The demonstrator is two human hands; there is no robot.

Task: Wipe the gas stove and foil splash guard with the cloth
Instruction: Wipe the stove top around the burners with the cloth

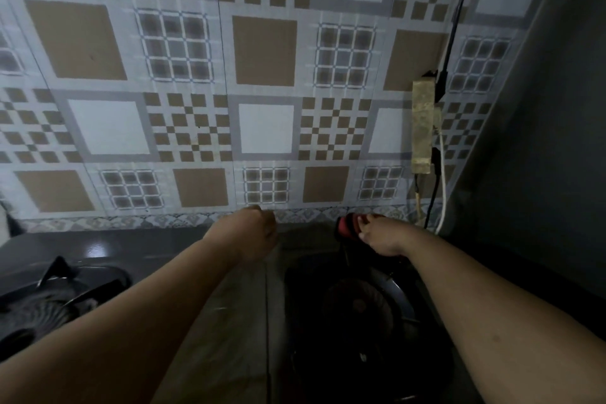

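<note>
The patterned foil splash guard covers the wall behind the dark gas stove. My right hand is at the back of the stove, just above the right burner. It grips a bunched red and dark cloth that is pressed where the stove meets the guard's lower edge. My left hand is curled into a fist at the foot of the guard, near the stove's middle. I see nothing in it. Both forearms reach forward over the stove top.
The left burner with its pan support is at the lower left. A grimy power strip with black and white cables hangs on the guard at the right. A plain grey wall closes off the right side.
</note>
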